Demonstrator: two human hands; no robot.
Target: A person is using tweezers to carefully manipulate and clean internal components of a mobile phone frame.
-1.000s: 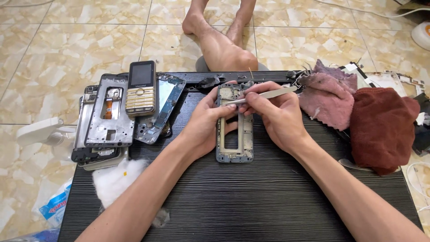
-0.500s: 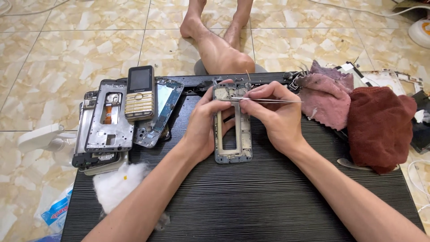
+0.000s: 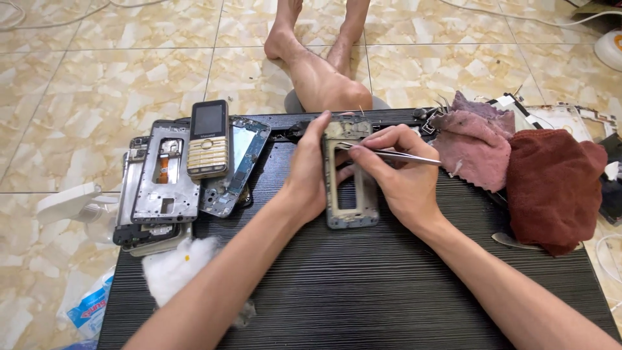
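Note:
A grey phone frame (image 3: 350, 214) lies upright on the black ribbed board (image 3: 363, 291). My left hand (image 3: 306, 175) grips its left side, thumb raised along the upper edge. My right hand (image 3: 402, 178) holds thin metal tweezers (image 3: 402, 155), their tips touching the upper part of the frame. The fingers of my right hand rest over the frame's right side and hide it.
Left of the frame lie a silver phone chassis (image 3: 165, 175), a gold keypad phone (image 3: 208, 139) and a glass phone panel (image 3: 236, 165). White cotton wadding (image 3: 172, 269) sits near the front left. A pink cloth (image 3: 476, 146) and a dark red cloth (image 3: 554, 188) lie right. My bare feet (image 3: 311, 58) rest on the tiled floor.
The tweezers have swung from tilted upward to nearly level, their tips now on the frame's top. My left hand has shifted slightly up the frame's left side.

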